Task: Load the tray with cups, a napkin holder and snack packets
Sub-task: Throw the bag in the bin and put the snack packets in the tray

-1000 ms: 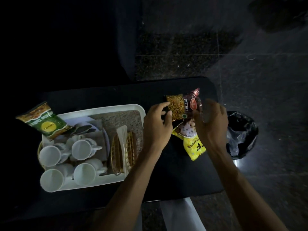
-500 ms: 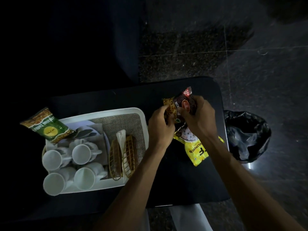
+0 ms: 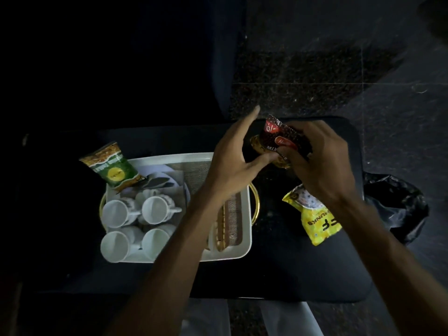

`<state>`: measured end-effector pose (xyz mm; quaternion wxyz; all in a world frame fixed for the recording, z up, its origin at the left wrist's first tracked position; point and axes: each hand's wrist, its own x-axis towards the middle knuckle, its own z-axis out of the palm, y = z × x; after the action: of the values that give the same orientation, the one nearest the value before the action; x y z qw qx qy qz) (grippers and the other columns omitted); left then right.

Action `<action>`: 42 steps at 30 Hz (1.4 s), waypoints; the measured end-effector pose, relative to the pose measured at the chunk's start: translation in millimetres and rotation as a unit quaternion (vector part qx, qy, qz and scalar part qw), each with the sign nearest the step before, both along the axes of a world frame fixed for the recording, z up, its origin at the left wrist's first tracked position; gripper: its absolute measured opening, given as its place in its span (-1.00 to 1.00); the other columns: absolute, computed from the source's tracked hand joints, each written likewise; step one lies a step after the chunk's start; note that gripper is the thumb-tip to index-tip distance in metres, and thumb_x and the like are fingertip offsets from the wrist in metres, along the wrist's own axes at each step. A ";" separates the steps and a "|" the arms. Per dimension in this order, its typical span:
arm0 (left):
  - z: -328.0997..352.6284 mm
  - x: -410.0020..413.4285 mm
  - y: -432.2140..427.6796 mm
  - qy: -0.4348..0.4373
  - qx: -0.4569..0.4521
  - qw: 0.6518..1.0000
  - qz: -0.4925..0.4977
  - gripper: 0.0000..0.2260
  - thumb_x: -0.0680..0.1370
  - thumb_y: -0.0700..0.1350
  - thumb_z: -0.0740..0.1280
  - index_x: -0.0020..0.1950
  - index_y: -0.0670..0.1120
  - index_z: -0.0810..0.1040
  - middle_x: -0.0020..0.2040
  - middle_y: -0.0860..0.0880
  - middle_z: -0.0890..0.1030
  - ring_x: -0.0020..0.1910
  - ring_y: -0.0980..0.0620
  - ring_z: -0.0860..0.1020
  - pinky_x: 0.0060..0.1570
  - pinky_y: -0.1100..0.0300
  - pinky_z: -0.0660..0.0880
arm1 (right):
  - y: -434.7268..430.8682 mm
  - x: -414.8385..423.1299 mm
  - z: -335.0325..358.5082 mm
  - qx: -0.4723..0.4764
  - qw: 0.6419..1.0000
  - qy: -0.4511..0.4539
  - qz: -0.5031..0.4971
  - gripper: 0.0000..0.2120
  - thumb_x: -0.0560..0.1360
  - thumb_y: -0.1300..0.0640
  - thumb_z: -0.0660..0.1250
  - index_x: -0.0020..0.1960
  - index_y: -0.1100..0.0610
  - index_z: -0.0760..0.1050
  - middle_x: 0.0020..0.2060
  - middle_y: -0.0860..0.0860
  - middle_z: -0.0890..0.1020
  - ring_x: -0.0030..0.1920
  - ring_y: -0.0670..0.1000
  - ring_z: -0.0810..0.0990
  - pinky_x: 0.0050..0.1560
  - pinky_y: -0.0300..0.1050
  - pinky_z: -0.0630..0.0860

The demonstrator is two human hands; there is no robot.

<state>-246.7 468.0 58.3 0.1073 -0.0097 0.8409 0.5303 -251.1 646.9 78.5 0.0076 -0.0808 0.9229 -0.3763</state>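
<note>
A white tray (image 3: pixel 244 248) on the black table holds several white cups (image 3: pixel 155 209) on its left side and a wicker napkin holder (image 3: pixel 221 229) on its right, partly hidden by my left arm. A green snack packet (image 3: pixel 111 166) leans on the tray's far left corner. My right hand (image 3: pixel 322 161) grips a dark red mixture packet (image 3: pixel 276 141) above the table, right of the tray. My left hand (image 3: pixel 232 163) is beside it with fingers spread, its thumb touching the packet's lower edge. A yellow snack packet (image 3: pixel 317 221) lies on the table under my right wrist.
The black table (image 3: pixel 291 275) ends just right of the yellow packet. A bin with a black liner (image 3: pixel 397 204) stands on the floor beyond that edge. Dark tiled floor lies behind. A burlap mat (image 3: pixel 196 173) lines the tray's right half.
My right hand has taken the dark red packet and lifted it off the table. My left hand let go and opened, its fingers now stretched up and left.
</note>
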 end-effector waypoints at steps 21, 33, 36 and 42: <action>0.0 44.5 -193.3 0.010 0.034 0.979 0.200 -0.66 0.48 -0.09 0.54 0.21 -0.11 0.58 0.09 0.01 0.71 0.13 0.10 0.67 0.07 0.20 0.62 | -205.2 9.1 -23.8 -0.161 0.972 -0.169 0.000 -0.57 0.38 0.11 0.56 0.20 0.16 0.54 -0.05 -0.10 0.67 -0.13 -0.42 0.59 -0.10 -0.49 0.50; -38.6 70.4 -206.2 -0.113 0.009 0.962 0.249 -0.65 0.67 -0.11 0.27 0.45 -0.16 0.48 0.29 -0.10 0.65 0.27 0.03 0.61 0.19 0.30 0.54 | -254.6 20.2 -69.0 -0.020 0.974 -0.217 -0.060 -0.52 0.41 0.06 0.54 0.25 0.20 0.52 0.11 0.09 0.68 0.10 0.11 0.64 0.02 -0.12 0.50; -43.8 69.5 -211.8 -0.122 -0.014 0.965 0.232 -0.63 0.67 -0.11 0.27 0.47 -0.15 0.45 0.29 -0.11 0.64 0.20 0.14 0.56 -0.07 0.68 0.37 | -256.7 19.5 -72.0 0.001 0.973 -0.223 -0.060 -0.49 0.39 0.07 0.56 0.25 0.23 0.51 0.13 0.13 0.66 0.13 0.14 0.62 0.08 -0.05 0.52; -46.4 68.0 -216.7 -0.122 -0.044 0.973 0.193 -0.62 0.67 -0.11 0.28 0.49 -0.14 0.44 0.27 -0.12 0.66 0.11 0.22 0.50 -0.13 0.73 0.32 | -261.1 18.4 -74.8 0.006 0.968 -0.237 -0.077 -0.37 0.32 -0.04 0.59 0.25 0.23 0.48 0.10 0.11 0.67 0.11 0.13 0.63 0.10 0.03 0.54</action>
<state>-178.7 251.3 11.9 0.1041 -0.2406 0.8263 0.4985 -232.7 385.8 3.6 0.1979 0.0818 0.9003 -0.3790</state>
